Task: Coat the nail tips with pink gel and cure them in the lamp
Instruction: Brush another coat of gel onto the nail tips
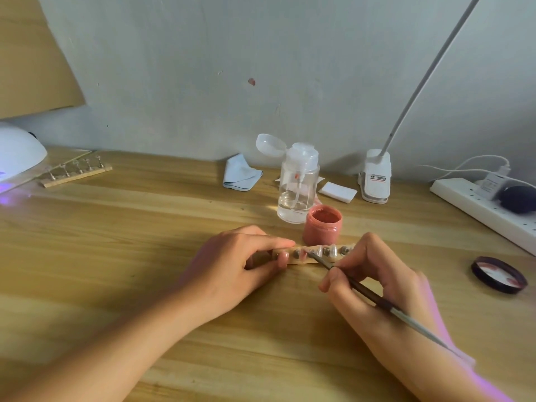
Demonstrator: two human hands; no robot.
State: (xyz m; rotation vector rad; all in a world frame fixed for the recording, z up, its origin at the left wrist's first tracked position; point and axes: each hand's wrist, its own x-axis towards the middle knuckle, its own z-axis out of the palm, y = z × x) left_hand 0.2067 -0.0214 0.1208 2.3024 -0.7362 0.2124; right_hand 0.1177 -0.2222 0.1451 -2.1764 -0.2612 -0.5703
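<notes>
A wooden strip [301, 260] carrying several clear nail tips [333, 252] lies on the table in front of the open pink gel jar [322, 225]. My left hand [235, 265] pinches the strip's left end between thumb and fingers. My right hand [377, 282] grips a thin brush [365, 291], whose tip touches a nail tip near the strip's middle. One tip to the left of the brush looks pink. The white curing lamp [17, 153] stands at the far left, glowing violet at its mouth.
A second wooden strip with metal stands [75, 172] lies by the lamp. Behind the jar stand a clear pump bottle [297, 187], a blue cloth [240, 174], white pads [338, 192] and a clip lamp [375, 178]. The jar's lid [499, 274] and a power strip [487, 210] are at right.
</notes>
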